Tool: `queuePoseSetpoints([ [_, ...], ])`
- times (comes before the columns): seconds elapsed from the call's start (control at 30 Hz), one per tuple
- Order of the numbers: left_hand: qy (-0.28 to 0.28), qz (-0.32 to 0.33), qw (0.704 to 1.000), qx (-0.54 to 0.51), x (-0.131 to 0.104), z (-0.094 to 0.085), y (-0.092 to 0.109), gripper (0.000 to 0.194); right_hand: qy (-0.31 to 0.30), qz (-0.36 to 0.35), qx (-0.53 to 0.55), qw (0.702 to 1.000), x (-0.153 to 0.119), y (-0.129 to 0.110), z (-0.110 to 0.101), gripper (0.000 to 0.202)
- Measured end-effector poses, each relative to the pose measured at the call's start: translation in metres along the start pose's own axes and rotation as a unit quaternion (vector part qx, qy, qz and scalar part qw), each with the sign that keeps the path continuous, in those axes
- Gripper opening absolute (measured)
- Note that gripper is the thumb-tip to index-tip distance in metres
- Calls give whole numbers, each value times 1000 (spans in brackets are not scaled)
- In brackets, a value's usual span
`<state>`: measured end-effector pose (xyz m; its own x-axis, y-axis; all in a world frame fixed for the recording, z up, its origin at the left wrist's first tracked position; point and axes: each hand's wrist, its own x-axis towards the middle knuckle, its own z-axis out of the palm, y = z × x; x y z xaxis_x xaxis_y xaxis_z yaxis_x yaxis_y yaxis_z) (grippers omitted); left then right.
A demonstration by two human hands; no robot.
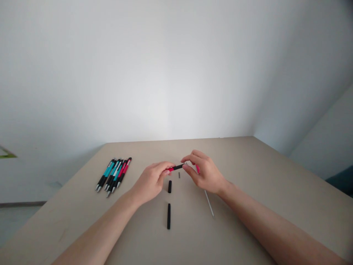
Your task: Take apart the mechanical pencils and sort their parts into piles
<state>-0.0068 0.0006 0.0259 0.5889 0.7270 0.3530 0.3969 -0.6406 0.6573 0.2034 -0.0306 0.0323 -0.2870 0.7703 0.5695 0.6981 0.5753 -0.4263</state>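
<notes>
Above the middle of the table, my left hand (152, 179) is closed around the red end of a red and black pen (178, 167). My right hand (204, 173) pinches the pen's other end, where a small pale or silvery bit shows between the fingertips. A bright pink piece (198, 168) shows by the right palm; whether it is held or lying there I cannot tell. A thin white pen refill (209, 205) lies partly under that hand. Below the pen are a tiny grey spring-like part (179, 175), a short black tube (170, 186) and a longer black piece (168, 216).
Several assembled pens (113, 176) in teal, red, white and black lie side by side at the left of the beige table (248, 169). White walls stand behind the table. A dark blue object (342, 180) shows beyond its right edge.
</notes>
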Motion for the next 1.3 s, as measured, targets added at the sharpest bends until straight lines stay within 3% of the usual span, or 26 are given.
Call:
queuePoseSetpoints([
  [0.2, 22, -3, 1000, 6, 1, 2, -4, 27, 4, 15, -8, 1000, -1, 19, -2, 17],
  [0.33, 28, -16, 999, 9, 1, 3, -5, 27, 10, 67, -71, 995, -1, 45, 2, 15],
  [0.43, 21, -17, 1000, 8, 2, 3, -6, 26, -19, 105, -105, 989, 1, 56, 11, 18],
  [0.7, 16, -15, 999, 35, 1, 3, -8, 26, -93, 128, -119, 980, 5, 51, 22, 17],
  [1.3, 24, -1, 998, 50, 2, 2, -7, 25, -98, 127, -130, 979, 5, 59, 28, 16],
])
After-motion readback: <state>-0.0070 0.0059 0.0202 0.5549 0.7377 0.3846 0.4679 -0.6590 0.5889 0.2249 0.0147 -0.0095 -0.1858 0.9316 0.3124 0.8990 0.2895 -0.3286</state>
